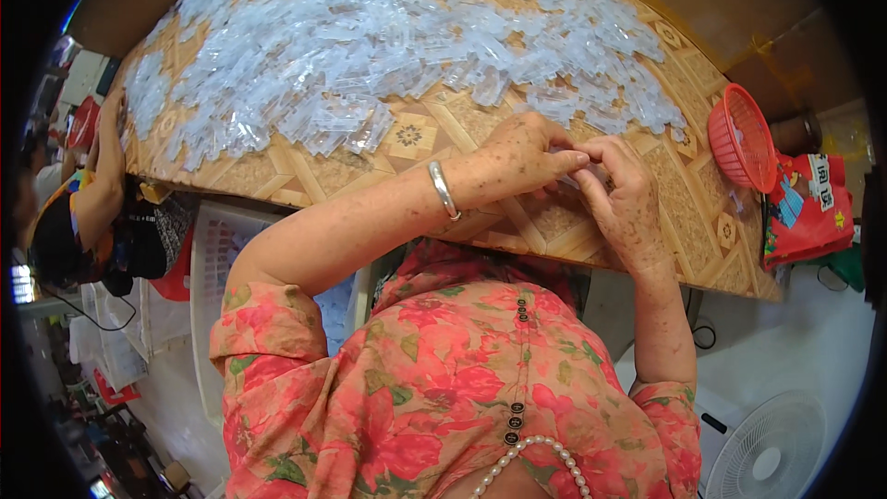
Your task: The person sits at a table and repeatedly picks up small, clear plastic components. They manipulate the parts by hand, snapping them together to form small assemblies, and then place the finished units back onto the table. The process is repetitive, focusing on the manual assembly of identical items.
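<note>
My left hand (525, 159), with a silver bangle (443, 190) at its wrist, and my right hand (625, 192) meet over the near part of the table. Their fingertips are pinched together and touch. Whatever is between them is mostly hidden; only a pale, clear sliver shows below the fingers. Just beyond the hands spreads a large heap of small, clear, bluish plastic pieces (370, 55), flat and oblong, overlapping each other.
The wood-patterned table (409, 136) has a curved near edge. A red plastic basket (742, 139) stands at its right side, beside a red bag (808, 208). A white crate (211, 263) is below at left, a white fan (771, 453) at lower right. Another person's arm (109, 162) rests at far left.
</note>
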Demonstrator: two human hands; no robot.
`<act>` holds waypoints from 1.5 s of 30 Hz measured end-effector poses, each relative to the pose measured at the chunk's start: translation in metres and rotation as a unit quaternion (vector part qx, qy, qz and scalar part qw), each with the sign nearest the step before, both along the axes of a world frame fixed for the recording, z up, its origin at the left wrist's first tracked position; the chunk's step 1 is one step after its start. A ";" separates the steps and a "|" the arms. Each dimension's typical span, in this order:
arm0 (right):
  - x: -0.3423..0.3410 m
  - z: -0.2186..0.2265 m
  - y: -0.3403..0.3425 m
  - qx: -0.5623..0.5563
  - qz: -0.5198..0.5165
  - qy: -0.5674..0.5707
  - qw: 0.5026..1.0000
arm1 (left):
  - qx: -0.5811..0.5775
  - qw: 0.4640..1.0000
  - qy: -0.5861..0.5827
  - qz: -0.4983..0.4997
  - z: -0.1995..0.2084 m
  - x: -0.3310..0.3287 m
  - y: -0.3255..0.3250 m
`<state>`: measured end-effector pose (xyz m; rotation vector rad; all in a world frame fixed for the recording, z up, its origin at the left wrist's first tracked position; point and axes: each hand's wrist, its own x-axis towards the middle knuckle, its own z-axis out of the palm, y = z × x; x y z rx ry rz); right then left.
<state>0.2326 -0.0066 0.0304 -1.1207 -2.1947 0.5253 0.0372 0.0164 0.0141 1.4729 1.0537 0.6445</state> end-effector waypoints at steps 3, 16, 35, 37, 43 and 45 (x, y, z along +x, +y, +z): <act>0.003 -0.001 0.002 -0.008 0.020 0.033 0.999 | -0.039 0.999 0.012 0.009 0.001 0.002 0.000; 0.017 0.008 0.028 -0.499 -0.031 0.158 0.852 | -0.251 0.960 -0.106 0.062 0.008 0.006 -0.005; 0.031 -0.018 0.042 -0.509 0.045 0.196 0.837 | -0.247 0.962 -0.095 0.070 -0.002 0.014 -0.004; 0.031 -0.020 0.043 -0.508 0.040 0.223 0.831 | -0.236 0.951 -0.182 0.081 -0.003 0.006 -0.011; 0.034 -0.035 0.013 -0.421 0.051 0.304 0.853 | -0.195 0.941 -0.271 0.060 -0.007 -0.001 -0.024; 0.030 -0.038 -0.002 -0.386 0.029 0.352 0.852 | -0.159 0.953 -0.255 0.043 0.000 -0.002 -0.030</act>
